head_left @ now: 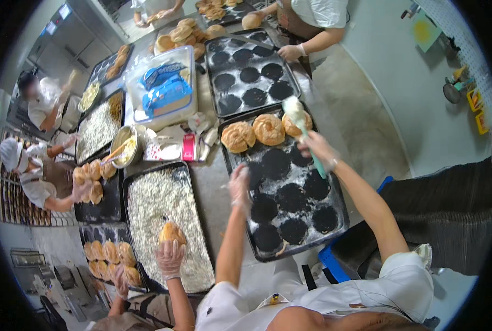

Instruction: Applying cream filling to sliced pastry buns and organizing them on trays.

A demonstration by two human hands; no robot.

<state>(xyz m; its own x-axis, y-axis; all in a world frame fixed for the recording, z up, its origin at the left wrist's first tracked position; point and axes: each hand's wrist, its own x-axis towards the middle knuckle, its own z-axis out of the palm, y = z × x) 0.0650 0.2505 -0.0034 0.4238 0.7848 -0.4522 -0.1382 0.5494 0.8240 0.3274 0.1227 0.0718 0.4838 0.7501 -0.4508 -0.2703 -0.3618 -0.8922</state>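
Note:
In my gloved right hand [319, 150] is a spatula [294, 115] with a pale teal handle, gripped partway along. Thick white cream covers its blade, which is over the rightmost of three golden buns [268, 129] in the far row of a dark baking tray [290, 175]. That bun is partly hidden by the spatula. The near rows of the tray show dark round marks amid white powder. My gloved left hand [239, 186] hovers by the tray's left edge, fingers extended, with nothing seen in it.
Another powdered tray [251, 74] adjoins the far side. Left are a tray of white crumbs [166, 204], where a co-worker's gloved hand presses a bun, a metal bowl [128, 146] and a clear plastic tub [160, 83]. Co-workers stand around the table; one at the far side holds a long knife.

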